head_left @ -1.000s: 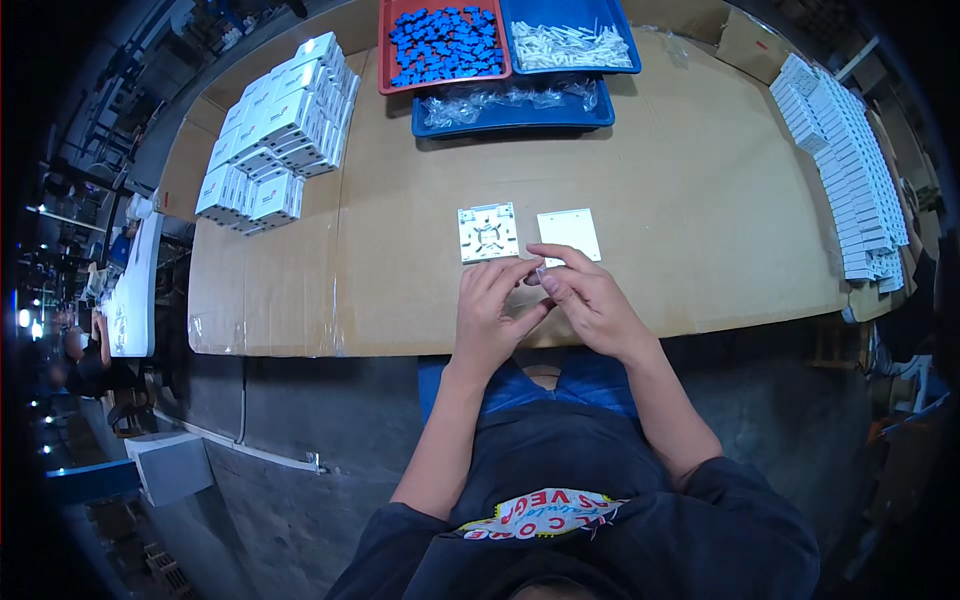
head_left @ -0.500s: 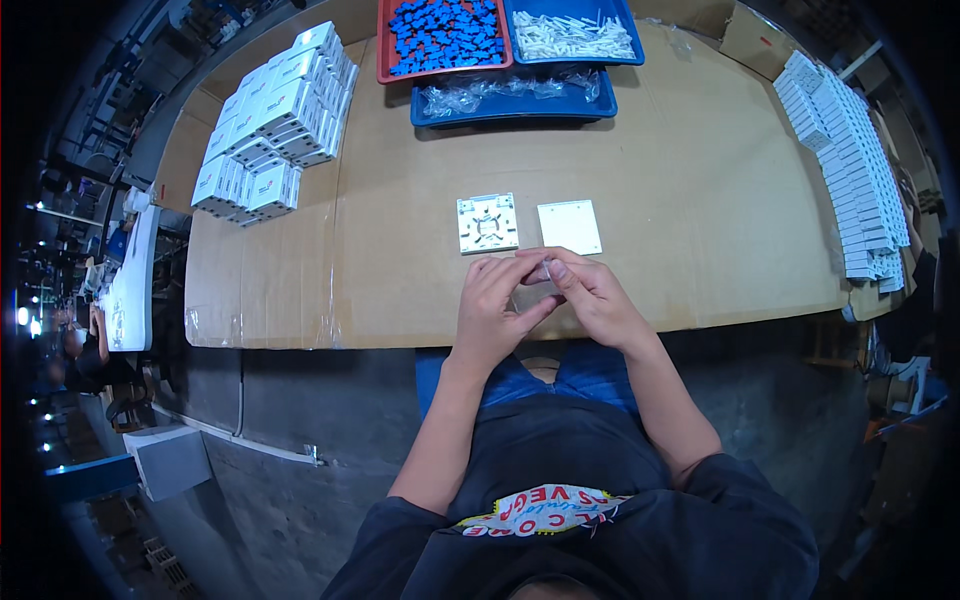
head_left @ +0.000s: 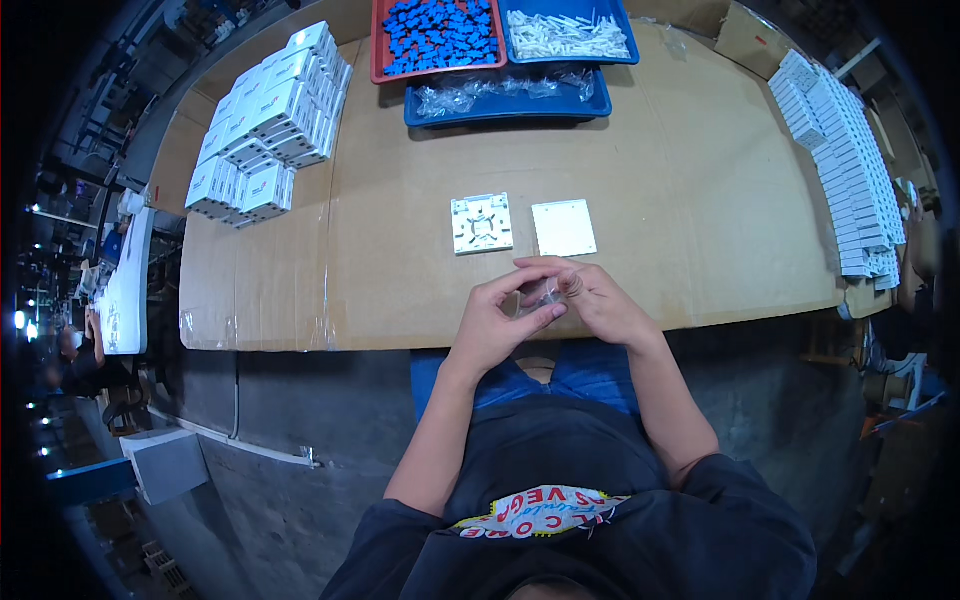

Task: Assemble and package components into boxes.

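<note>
Just above the table's near edge, my left hand [head_left: 488, 322] and my right hand [head_left: 607, 303] meet, fingers closed around a small crumpled clear plastic bag [head_left: 541, 295]. Fingers partly cover the bag, and I cannot make out what is inside. Beyond my hands lies a white square box base [head_left: 482, 226], its inner clips and curved guides facing up. A flat white square cover [head_left: 564, 228] rests beside it on the right, apart from it and close to my right fingertips.
At the back stand a red tray [head_left: 377, 45] of blue parts, a blue tray [head_left: 575, 61] of white sticks and a lower blue tray [head_left: 510, 121] of clear bags. White boxes [head_left: 262, 122] are stacked at left, more white boxes [head_left: 845, 175] at right. A person [head_left: 95, 355] sits far left.
My fingers have shifted around the clear bag, and more of it now shows between them. My left thumb has moved down a little. The base and cover lie as before.
</note>
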### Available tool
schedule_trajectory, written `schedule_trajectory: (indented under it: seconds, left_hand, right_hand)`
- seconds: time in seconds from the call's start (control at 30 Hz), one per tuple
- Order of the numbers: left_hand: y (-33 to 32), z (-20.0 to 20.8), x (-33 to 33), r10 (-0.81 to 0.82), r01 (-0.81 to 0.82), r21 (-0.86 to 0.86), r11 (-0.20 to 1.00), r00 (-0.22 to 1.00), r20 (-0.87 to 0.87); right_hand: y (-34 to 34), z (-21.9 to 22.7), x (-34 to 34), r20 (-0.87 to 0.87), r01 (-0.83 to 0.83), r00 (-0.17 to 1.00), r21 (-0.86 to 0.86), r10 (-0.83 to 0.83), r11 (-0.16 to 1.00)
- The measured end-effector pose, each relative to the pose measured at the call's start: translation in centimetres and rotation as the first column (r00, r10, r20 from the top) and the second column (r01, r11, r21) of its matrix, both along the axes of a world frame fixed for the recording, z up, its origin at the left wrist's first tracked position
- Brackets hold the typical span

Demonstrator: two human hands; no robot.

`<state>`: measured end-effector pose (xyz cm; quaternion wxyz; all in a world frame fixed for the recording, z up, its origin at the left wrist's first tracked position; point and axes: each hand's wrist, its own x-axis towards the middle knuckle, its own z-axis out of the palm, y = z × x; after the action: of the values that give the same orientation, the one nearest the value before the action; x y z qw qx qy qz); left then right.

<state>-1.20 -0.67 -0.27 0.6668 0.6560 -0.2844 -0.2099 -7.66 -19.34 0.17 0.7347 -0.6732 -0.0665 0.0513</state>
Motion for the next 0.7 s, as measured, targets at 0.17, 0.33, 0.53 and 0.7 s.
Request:
schedule_trajectory:
  seconds: [0.17,0.33,0.53,0.7]
  left_hand:
    - [0.4,-1.8,0.6,-0.075,0.069,-0.029,0.997,0.927,-0.368]
    - [-0.3,-2.7,0.8,-0.085,0.021,-0.133,0.991,0.864,-0.496]
    - [-0.7,-4.6,1.4,-0.231,-0.063,-0.377,0.924,0.694,-0.682]
    - [-0.8,-4.5,1.8,-0.306,-0.057,-0.449,0.892,0.655,-0.691]
  right_hand:
    - [-0.4,0.6,0.0,-0.039,-0.026,0.999,-0.126,0.022,0.992]
    - [-1.7,1.4,0.9,-0.003,0.071,0.997,-0.201,-0.073,0.977]
    - [-3.9,5.9,5.6,0.104,0.039,0.995,-0.39,0.002,0.92]
    - [-6.1,6.0,9.6,0.068,0.116,0.993,-0.35,-0.098,0.93]
